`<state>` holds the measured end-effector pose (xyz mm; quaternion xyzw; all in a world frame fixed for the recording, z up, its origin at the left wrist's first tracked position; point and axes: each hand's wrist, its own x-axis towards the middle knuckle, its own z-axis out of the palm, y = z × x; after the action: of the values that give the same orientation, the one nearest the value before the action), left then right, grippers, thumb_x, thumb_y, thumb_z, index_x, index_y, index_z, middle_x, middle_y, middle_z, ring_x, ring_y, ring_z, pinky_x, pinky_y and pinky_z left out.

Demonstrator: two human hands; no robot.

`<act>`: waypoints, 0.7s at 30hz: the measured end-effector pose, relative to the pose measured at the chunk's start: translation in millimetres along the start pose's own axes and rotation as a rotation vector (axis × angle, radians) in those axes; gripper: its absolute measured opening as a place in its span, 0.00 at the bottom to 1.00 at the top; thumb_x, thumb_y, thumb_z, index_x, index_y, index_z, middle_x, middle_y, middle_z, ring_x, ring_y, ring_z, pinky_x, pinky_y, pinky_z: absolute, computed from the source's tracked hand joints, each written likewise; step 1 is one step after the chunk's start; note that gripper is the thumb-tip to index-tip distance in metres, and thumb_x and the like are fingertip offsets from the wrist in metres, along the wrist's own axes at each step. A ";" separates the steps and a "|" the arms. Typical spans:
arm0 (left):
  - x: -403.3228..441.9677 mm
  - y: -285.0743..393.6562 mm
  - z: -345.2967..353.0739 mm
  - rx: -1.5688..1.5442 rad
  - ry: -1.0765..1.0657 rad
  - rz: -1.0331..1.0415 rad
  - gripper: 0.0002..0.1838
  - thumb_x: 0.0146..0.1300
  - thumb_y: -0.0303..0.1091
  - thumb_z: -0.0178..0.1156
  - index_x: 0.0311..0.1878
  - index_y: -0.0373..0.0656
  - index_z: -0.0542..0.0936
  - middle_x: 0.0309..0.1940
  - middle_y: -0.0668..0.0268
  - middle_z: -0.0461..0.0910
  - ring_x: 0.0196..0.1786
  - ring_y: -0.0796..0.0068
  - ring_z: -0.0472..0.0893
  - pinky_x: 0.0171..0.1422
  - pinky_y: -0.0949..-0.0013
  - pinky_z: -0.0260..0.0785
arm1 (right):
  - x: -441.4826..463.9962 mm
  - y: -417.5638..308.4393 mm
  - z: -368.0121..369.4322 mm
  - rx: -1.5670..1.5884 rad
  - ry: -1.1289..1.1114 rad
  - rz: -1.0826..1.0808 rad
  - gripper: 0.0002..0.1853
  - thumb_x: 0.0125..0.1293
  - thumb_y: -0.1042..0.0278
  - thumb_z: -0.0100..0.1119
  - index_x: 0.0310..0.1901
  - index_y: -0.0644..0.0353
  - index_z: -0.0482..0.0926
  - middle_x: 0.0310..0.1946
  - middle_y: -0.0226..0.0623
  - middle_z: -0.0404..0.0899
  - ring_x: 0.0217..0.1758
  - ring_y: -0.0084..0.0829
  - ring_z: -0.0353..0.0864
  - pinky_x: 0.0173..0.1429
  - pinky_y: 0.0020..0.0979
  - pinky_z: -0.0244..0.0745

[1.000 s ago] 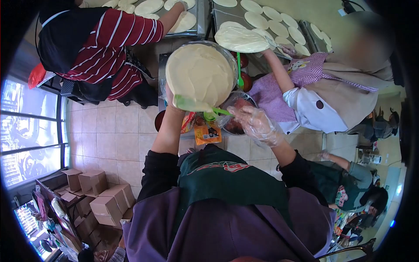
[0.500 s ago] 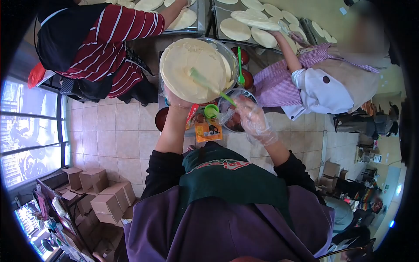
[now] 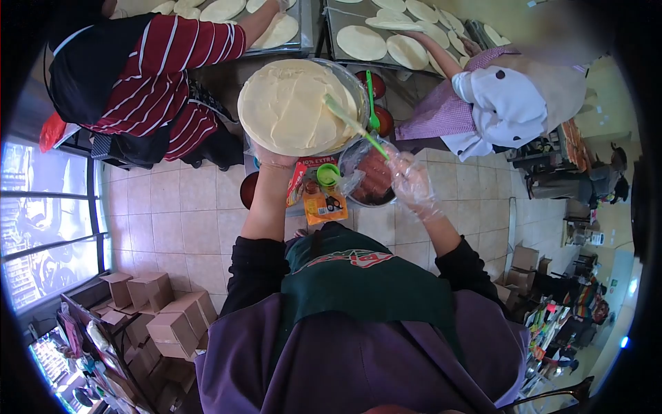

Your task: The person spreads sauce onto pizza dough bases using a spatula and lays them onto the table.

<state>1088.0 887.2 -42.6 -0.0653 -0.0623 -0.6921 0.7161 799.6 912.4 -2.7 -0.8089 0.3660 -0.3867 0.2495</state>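
Observation:
A round flat base [image 3: 293, 107] covered in pale cream rests on my left hand [image 3: 274, 157], which is mostly hidden beneath it, and sits over a large bowl [image 3: 355, 83]. My right hand [image 3: 412, 181], in a clear plastic glove, holds a green spatula [image 3: 376, 143] whose cream-coated blade touches the right part of the base. Below that hand's left side stands a metal bowl of reddish-brown filling [image 3: 372, 176]. Close by are a small green cup [image 3: 328, 174] and an orange packet [image 3: 325, 207].
Trays [image 3: 393, 65] of pale rounds lie at the top. A co-worker in a striped shirt [image 3: 169, 69] leans in at upper left, another in a checked apron [image 3: 441, 114] at upper right. Cardboard boxes [image 3: 176, 328] are at lower left. A second green spatula [image 3: 373, 103] lies by red bowls.
The spatula has swept across the cream and now lies at the base's right side, with my right hand slightly farther right. The co-worker at the right has lowered a round toward the tray.

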 end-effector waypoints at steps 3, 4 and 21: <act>5.1 -4.3 3.1 -0.115 -0.019 0.052 0.30 0.68 0.55 0.40 0.66 0.47 0.65 0.64 0.61 0.68 0.64 0.55 0.68 0.68 0.50 0.62 | -22.2 -11.3 7.7 0.120 0.025 0.038 0.16 0.60 0.84 0.55 0.50 0.66 0.78 0.39 0.47 0.80 0.36 0.40 0.81 0.40 0.32 0.77; 10.7 -4.3 1.6 -0.129 -0.014 0.072 0.30 0.68 0.56 0.40 0.66 0.48 0.65 0.64 0.61 0.67 0.65 0.56 0.68 0.68 0.49 0.62 | -22.7 -14.9 4.4 -0.045 -0.060 -0.102 0.17 0.59 0.85 0.55 0.51 0.67 0.78 0.35 0.47 0.80 0.32 0.39 0.80 0.34 0.32 0.76; 64.8 -26.8 -27.6 -0.073 0.181 0.098 0.31 0.65 0.58 0.45 0.65 0.50 0.67 0.64 0.62 0.68 0.65 0.56 0.67 0.68 0.46 0.59 | -3.8 -10.5 -6.0 -0.020 -0.162 -0.045 0.15 0.60 0.86 0.53 0.48 0.68 0.77 0.42 0.53 0.80 0.36 0.41 0.81 0.38 0.34 0.78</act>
<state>1063.4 817.7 -57.8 -0.0316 0.0313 -0.6613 0.7488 797.3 921.0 6.3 -0.8481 0.3299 -0.3217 0.2615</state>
